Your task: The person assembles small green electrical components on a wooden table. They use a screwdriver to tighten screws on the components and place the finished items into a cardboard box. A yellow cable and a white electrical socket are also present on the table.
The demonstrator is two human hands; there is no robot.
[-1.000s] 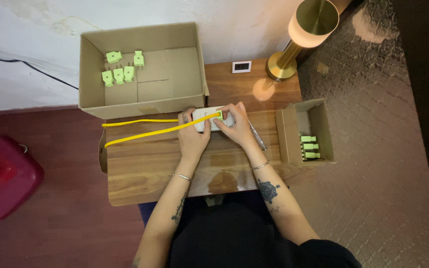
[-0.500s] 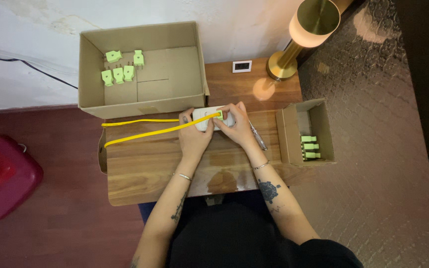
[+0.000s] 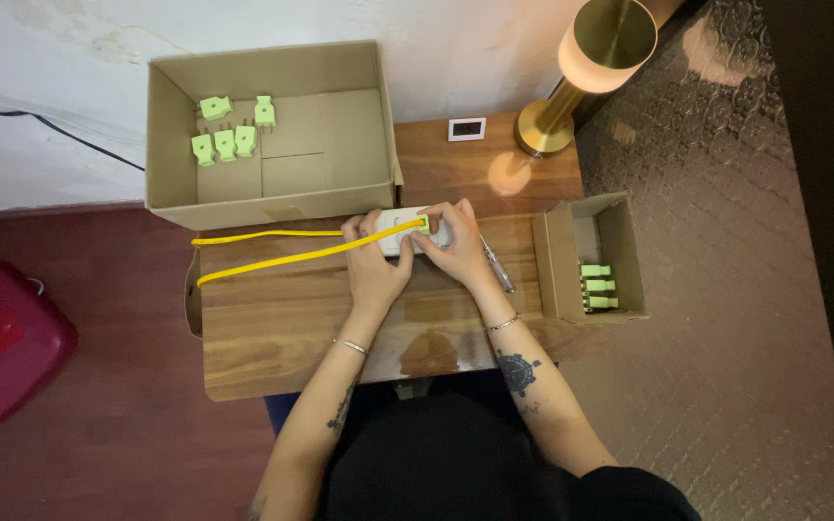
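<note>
While both hands grip it, the white plastic socket block (image 3: 403, 232) lies lengthwise left to right on the wooden table (image 3: 272, 338). The left hand (image 3: 375, 262) and right hand (image 3: 453, 243) are clamped on it; its yellow flat cable (image 3: 272, 259) trails left

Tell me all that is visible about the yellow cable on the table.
The yellow cable is thin, flat-looking and bright, probably plastic-coated. It lies on the wooden table in two long strands that run left from the white block, just in front of the big cardboard box. Its right end sits on the block, under the left hand and right hand.
</note>
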